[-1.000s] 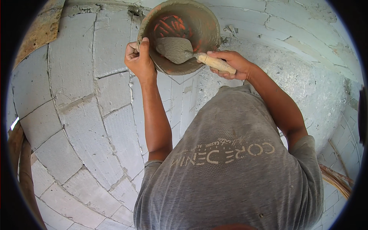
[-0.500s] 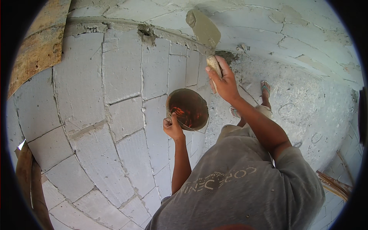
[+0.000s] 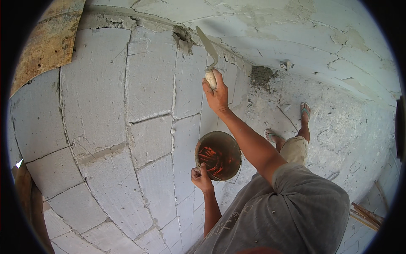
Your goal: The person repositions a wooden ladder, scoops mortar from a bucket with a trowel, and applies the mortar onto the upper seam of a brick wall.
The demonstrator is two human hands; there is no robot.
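My left hand (image 3: 203,180) is closed on the near-left rim of a round bucket (image 3: 231,149), its thumb over the edge. The bucket's mouth faces up, and orange-red streaks show inside; what they are I cannot tell. A thin wire handle hangs at its near right side. Ahead of the bucket, my right hand (image 3: 217,98) grips the pale handle of a trowel (image 3: 207,45). The trowel's blade points away and slightly left, turned nearly edge-on, in front of the block wall (image 3: 150,95). Whether the blade touches the wall I cannot tell.
A rough hole (image 3: 183,37) breaks the wall's joint near the top. Grey mortar (image 3: 263,78) lies on the floor by the corner. A stained board (image 3: 50,46) hangs at the far left. Wooden strips (image 3: 366,216) lie at the right. My sandalled feet stand on the rough floor.
My right hand has swung the trowel left and nearer, its blade turning from broad side to edge-on. My left hand and the bucket sit lower and farther right in view, which has itself shifted.
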